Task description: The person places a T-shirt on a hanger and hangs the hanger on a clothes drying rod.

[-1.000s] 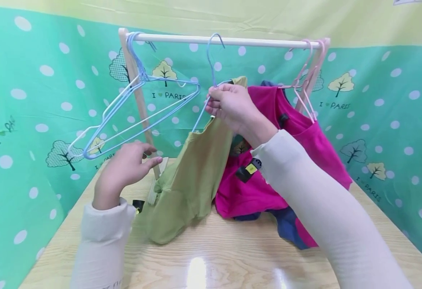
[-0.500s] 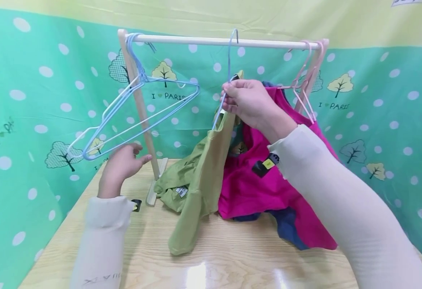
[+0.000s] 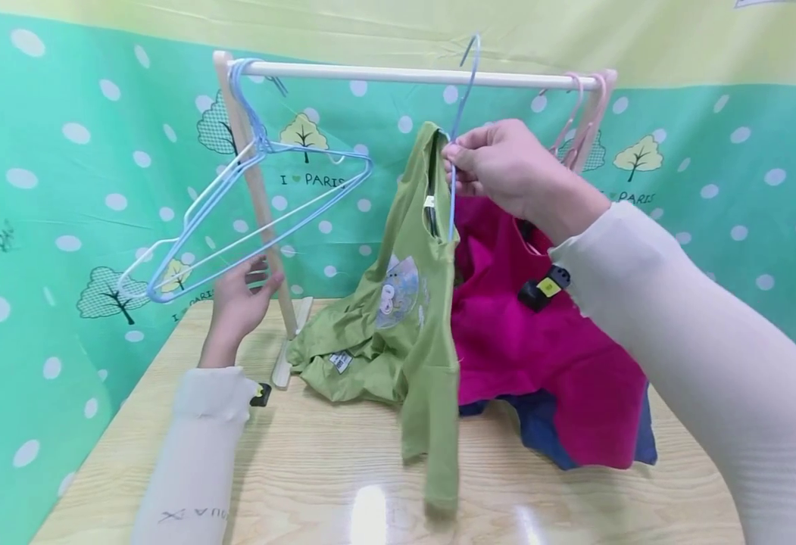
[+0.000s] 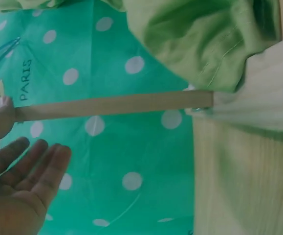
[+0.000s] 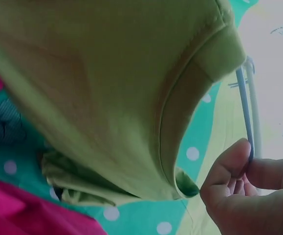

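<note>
A green long-sleeved shirt (image 3: 411, 363) hangs on a blue hanger (image 3: 464, 98), its printed front facing left in the head view. My right hand (image 3: 507, 170) pinches this hanger just below its hook, beside the shirt's neckline. The hook overlaps the rack's rail (image 3: 363, 74). In the right wrist view, thumb and forefinger of the right hand (image 5: 244, 188) close on the hanger wire. With fingers loosely spread, my left hand (image 3: 241, 299) holds nothing. It is near the rack's left post (image 3: 254, 182), below the hanging blue and white hangers (image 3: 207, 219).
To the right, a magenta garment (image 3: 541, 341) and a dark blue garment (image 3: 547, 431) hang low over the wooden table (image 3: 316, 484). Pink hangers (image 3: 585, 125) sit at the rail's right end. A dotted green cloth (image 3: 43, 303) surrounds the table.
My right hand has moved right with the blue hanger and green shirt, and the shirt has turned so its print shows. The left hand has shifted slightly up.
</note>
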The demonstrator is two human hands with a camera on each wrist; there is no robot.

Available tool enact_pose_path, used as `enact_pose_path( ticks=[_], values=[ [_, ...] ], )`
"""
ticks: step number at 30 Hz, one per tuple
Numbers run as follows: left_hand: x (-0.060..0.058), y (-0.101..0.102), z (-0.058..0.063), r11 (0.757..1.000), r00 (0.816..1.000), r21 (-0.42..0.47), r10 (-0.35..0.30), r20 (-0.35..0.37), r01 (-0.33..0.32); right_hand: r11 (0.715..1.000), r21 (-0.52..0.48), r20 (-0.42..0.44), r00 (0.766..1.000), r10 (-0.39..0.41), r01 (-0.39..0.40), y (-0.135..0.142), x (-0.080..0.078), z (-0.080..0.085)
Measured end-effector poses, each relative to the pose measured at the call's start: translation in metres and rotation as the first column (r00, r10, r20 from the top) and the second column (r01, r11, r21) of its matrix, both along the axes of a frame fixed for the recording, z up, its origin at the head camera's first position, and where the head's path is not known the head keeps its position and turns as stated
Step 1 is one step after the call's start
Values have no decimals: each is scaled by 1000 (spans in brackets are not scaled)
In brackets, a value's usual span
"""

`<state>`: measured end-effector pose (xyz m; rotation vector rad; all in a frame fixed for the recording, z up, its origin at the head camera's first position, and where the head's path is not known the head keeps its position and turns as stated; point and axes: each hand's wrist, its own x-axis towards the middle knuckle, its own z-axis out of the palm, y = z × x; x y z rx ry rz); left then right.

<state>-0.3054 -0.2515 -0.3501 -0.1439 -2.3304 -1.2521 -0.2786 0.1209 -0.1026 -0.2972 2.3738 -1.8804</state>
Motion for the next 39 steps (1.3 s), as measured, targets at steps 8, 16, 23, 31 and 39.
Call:
enact_pose_path(
  ticks=[8, 16, 23, 31, 39],
  values=[
    [-4, 2, -5, 1000, 1000, -21, 3, 12, -3, 966, 255, -34, 999, -26, 34, 14, 0, 16],
    [-3, 3, -4, 1000, 999, -19, 9, 40, -8, 886, 455, -92, 995, -47, 84, 30, -10, 26],
    [-4, 4, -3, 1000, 999, -12, 9, 43, -8, 768, 624, -201, 979, -26, 148, 47, -17, 30],
    [-3, 6, -3, 1000, 999, -16, 12, 44, -11, 634, 742, -273, 962, -9, 216, 60, -21, 34],
    [-4, 6, -2, 1000, 999, -21, 18, 44, -17, 466, 824, -355, 935, -21, 323, 68, -22, 47]
  ],
)
